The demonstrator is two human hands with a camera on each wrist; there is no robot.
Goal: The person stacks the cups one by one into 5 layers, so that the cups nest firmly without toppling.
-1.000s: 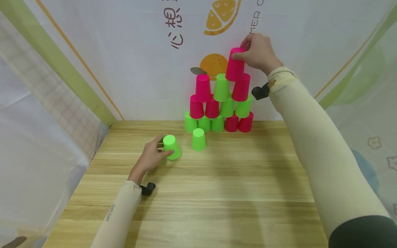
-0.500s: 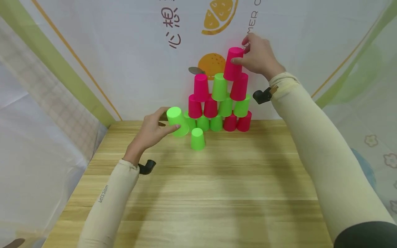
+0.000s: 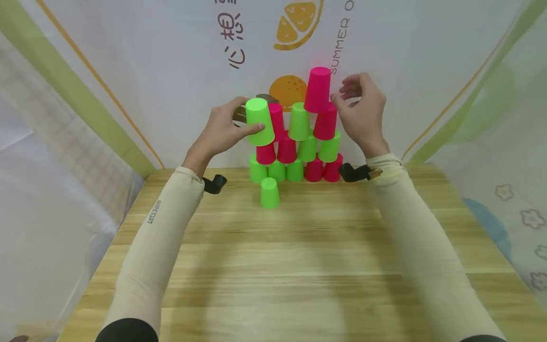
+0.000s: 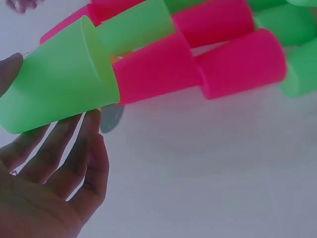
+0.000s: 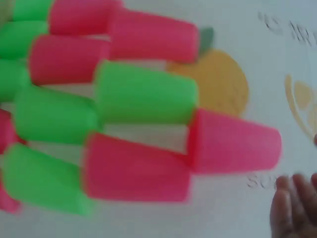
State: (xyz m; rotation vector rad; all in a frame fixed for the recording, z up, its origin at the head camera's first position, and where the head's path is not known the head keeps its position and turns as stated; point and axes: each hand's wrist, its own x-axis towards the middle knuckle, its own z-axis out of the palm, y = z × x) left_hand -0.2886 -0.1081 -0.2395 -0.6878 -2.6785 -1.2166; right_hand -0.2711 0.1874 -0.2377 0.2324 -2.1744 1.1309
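Note:
Upside-down green and pink cups form a stepped stack against the back cloth. A pink cup stands highest, bridging a green cup and a pink cup of the third row. My left hand grips a green cup, mouth down, overlapping the third row's left pink cup in the head view. In the left wrist view the thumb and fingers lie on opposite sides of this held green cup. My right hand holds nothing, fingers loosely bent, just right of the top pink cup.
One more green cup stands upside down on the wooden table, in front of the stack's bottom row. A white printed cloth hangs close behind the stack, and more cloth hangs at both sides.
My left hand has lifted the green cup from the table up to the stack's third row. My right hand has let go of the top pink cup and drawn back to the right and down.

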